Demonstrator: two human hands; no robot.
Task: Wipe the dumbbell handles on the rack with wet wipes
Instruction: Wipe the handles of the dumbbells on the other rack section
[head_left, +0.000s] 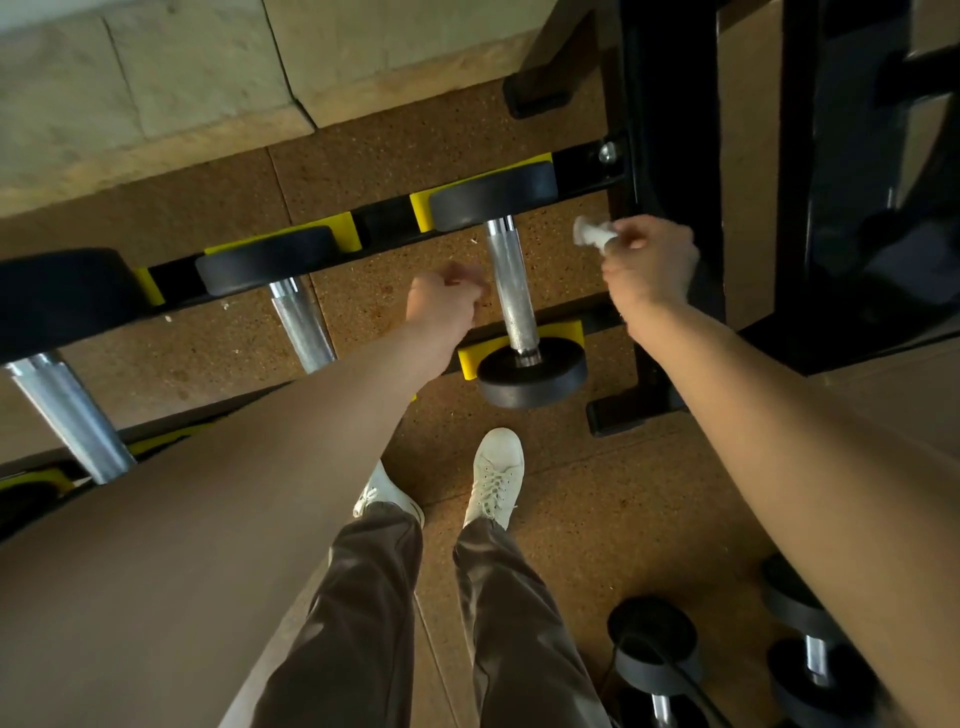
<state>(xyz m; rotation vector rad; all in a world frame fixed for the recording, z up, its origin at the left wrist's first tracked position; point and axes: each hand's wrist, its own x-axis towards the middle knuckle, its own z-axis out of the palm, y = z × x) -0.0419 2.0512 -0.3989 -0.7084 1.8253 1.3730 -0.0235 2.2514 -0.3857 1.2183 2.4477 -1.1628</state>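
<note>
A black rack (587, 163) with yellow cradles holds three dumbbells with chrome handles. The rightmost dumbbell handle (511, 291) runs between two black round heads. My right hand (649, 262) is to the right of that handle, shut on a crumpled white wet wipe (589, 232) that sticks out to the left; wipe and handle are apart. My left hand (447, 301) is a loose fist just left of the same handle, with nothing visible in it. The middle dumbbell handle (304, 327) and the left dumbbell handle (72, 415) lie further left, partly hidden by my left forearm.
A black upright frame (670, 156) stands right of the rack. Loose dumbbells (654, 649) lie on the cork-coloured floor at the lower right. My white shoes (496, 475) stand below the rack. A pale stone wall (156, 67) is behind.
</note>
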